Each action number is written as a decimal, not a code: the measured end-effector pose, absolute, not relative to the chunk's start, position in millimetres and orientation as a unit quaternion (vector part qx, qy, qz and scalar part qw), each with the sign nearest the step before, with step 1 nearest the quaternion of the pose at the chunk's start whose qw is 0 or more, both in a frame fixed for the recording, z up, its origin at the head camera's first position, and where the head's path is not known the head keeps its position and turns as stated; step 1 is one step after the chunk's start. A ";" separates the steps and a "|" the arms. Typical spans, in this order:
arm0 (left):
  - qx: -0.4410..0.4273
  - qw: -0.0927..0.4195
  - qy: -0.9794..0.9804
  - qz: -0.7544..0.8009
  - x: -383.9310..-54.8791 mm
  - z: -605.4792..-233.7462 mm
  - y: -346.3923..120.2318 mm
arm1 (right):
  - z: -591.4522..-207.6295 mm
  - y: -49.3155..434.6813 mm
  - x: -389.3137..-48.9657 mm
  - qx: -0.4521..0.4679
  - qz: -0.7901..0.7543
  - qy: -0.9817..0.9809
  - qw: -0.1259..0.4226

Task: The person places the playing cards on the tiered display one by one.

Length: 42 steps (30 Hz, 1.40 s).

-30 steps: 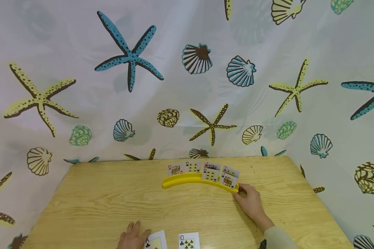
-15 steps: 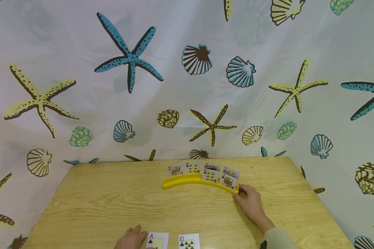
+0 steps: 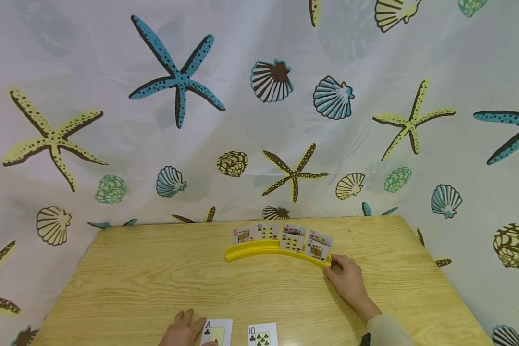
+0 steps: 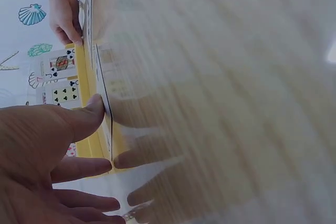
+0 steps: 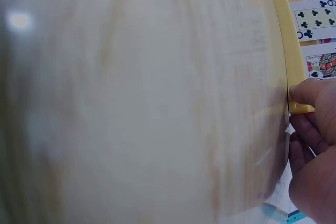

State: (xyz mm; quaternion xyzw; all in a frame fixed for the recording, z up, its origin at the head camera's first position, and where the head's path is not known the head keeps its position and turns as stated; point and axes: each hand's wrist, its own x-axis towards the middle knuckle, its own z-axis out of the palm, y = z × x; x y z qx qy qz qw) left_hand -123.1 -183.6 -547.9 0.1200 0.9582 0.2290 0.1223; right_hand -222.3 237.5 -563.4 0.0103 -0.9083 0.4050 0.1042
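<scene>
At the front edge of the head view, my left hand rests on the table with its fingertips at the left edge of an ace of clubs. In the left wrist view its thumb touches the card's face; the other fingers are extended along the tabletop. A ten of clubs lies face up to the right of the ace. My right hand grips the right end of a curved yellow card holder, thumb on the near side in the right wrist view. Several playing cards stand in the holder.
In the holder's back row are a king and a six; a jack of spades and a six of clubs stand in front. Behind the wooden table hangs a curtain printed with starfish and shells.
The ace of clubs has turned from slightly tilted to nearly straight, with my left hand shifting a little beside it. My right hand and the card holder have stayed in place.
</scene>
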 end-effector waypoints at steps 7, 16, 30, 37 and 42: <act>0.083 0.113 0.957 0.255 -125.2 -555.2 -182.8 | -564.5 237.5 -222.6 0.010 0.406 -0.908 0.105; 0.079 0.103 0.952 0.278 -124.6 -550.1 -181.9 | -566.0 237.7 -223.1 0.010 0.405 -0.908 0.111; 0.061 0.095 0.954 0.277 -125.1 -550.5 -175.3 | -562.7 237.3 -221.2 0.004 0.411 -0.906 0.098; 0.053 0.092 0.952 0.288 -124.1 -547.7 -172.4 | -562.6 237.5 -222.0 0.002 0.414 -0.905 0.098; 0.042 0.106 0.949 0.293 -126.7 -547.8 -171.5 | -562.4 237.1 -222.4 0.000 0.413 -0.906 0.095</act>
